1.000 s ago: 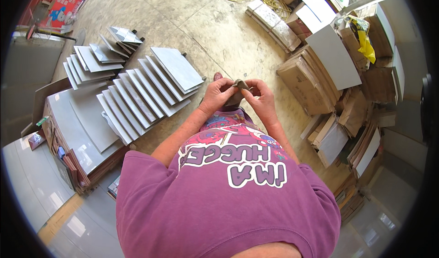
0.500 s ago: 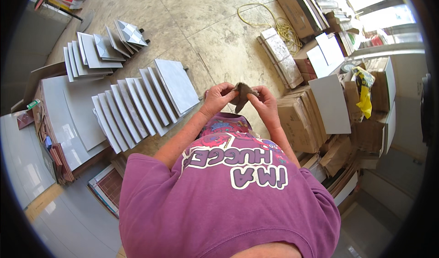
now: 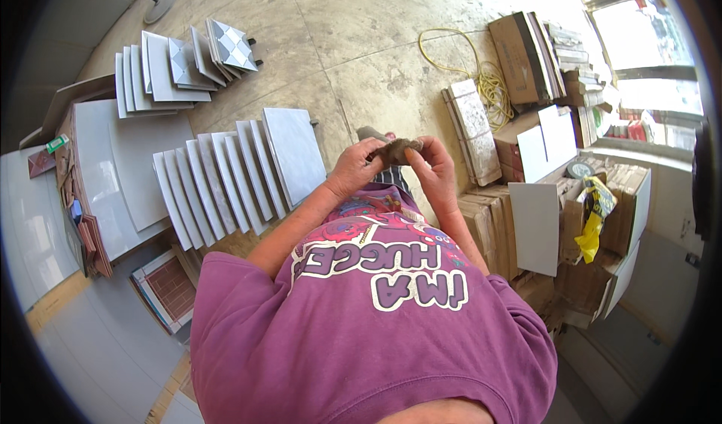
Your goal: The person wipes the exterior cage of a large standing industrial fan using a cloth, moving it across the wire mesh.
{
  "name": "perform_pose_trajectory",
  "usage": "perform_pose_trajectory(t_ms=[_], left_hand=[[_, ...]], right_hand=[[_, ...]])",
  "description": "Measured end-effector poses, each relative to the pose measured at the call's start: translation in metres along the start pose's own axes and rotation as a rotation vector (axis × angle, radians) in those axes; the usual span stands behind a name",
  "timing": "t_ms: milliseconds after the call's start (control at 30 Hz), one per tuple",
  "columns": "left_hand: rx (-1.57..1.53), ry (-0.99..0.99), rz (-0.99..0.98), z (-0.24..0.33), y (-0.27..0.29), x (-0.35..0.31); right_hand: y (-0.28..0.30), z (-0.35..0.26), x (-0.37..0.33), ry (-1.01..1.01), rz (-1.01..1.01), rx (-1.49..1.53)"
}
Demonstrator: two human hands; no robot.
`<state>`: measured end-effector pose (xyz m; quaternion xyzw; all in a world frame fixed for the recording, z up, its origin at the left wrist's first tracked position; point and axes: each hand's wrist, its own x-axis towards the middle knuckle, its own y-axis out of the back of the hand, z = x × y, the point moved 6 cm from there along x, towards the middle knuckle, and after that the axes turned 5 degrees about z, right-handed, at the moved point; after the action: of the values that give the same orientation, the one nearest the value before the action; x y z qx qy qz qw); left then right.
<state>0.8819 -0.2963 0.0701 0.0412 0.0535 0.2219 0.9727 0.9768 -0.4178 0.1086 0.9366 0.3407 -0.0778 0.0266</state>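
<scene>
Head view: both hands (image 3: 350, 171) (image 3: 436, 176) pinch a crumpled, brownish cloth-like piece (image 3: 395, 151) near smooth, rectangular grey panels (image 3: 293, 153).

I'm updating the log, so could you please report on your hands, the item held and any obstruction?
Left hand and right hand gripping crumpled brownish item, apparently cloth. Item bunched between them. Nothing visibly blocking either.

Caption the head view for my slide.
Left hand and right hand hold crumpled brown fabric, rectangular grey tiles standing at left.
</scene>
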Motion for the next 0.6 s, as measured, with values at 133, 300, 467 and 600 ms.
perform_pose_trajectory(t_ms=[133,300,467,600], left_hand=[[-0.001,0.008,0.088,0.004,0.013,0.044],[-0.113,0.083,0.204,0.011,0.025,0.104],[-0.197,0.097,0.303,0.011,0.031,0.155],[-0.157,0.142,0.409,0.014,0.032,0.179]], right_hand=[[-0.001,-0.016,0.056,-0.008,-0.090,0.042],[0.011,-0.039,0.133,0.082,-0.197,-0.018],[0.023,-0.056,0.195,0.088,-0.266,0.011],[0.029,-0.058,0.236,0.006,-0.343,-0.014]])
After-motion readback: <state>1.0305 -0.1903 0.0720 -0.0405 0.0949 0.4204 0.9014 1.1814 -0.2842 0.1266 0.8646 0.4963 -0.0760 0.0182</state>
